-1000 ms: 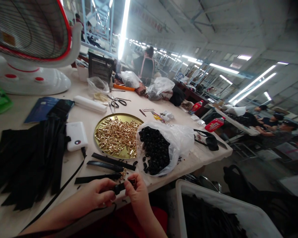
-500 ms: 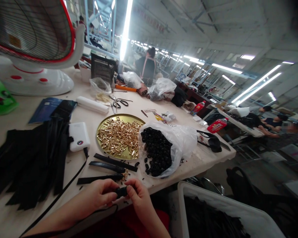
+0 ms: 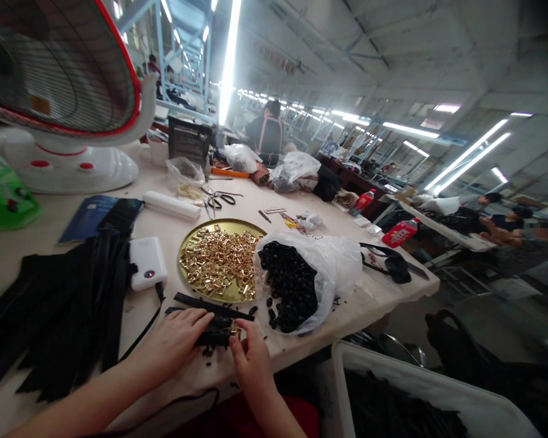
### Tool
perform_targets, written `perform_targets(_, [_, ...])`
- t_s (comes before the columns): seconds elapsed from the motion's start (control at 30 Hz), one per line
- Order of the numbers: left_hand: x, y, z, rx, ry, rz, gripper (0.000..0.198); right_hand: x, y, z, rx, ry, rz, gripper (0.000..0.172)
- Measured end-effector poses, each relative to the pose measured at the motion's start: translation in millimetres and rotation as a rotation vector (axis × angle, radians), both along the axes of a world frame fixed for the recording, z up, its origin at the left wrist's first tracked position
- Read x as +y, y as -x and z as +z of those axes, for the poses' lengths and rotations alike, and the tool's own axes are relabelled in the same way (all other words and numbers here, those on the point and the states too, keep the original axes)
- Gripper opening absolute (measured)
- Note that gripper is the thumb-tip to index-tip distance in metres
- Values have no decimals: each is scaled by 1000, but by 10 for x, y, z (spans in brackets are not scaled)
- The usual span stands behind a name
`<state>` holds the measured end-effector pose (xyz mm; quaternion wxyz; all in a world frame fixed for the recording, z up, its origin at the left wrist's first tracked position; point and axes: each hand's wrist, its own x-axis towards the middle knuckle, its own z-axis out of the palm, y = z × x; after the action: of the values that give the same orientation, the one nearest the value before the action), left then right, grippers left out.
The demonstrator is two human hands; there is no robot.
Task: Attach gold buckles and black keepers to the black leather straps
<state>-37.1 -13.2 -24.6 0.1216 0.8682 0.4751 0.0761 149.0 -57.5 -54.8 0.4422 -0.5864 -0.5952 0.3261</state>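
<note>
Closest in, at the near edge of the table: left hand and right hand, side by side, both closed on one short black strap. Left hand on top of the strap, fingers bent down over it, pressing it to the table. Right hand at the strap's right end, thumb and finger pinched together there, just by a small gold clip. Strap flat on the table between the two hands, touching both.

Just past the fingers, two more long straps lying across. To the left, a thin black cable running up to a white power bank, and beside that a big heap of black strips. Low on the right, off the table, a white bin with dark stuff inside.

A bit farther, a round gold tray full of shiny gold bits. Right next to it, touching, a clear plastic bag open toward the hands, with a pile of little black pieces spilling out.

Behind the tray, scissors, a white roll and a blue book. Far left, a big white and red fan. Far right, a red bottle. At the far end, a person seated, back turned
</note>
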Motion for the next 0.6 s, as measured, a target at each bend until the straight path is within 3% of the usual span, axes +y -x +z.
perform_targets(0.17, [-8,-148,123,98,15,-5,26,50,-157,-159,-88,-64,-61,24])
perform_targets(0.27, [-7,-277,188,127,22,43,21,118,-247,-320,-40,-9,-110,29])
perform_targets(0.37, [-11,-222,255,132,21,129,18,159,-310,-483,3,45,-145,34])
perform_targets(0.47, [-57,118,423,124,5,315,21,133,-331,-554,63,57,-200,42])
perform_targets(0.6, [-15,897,693,137,-40,661,27,97,-297,-526,81,68,-226,46])
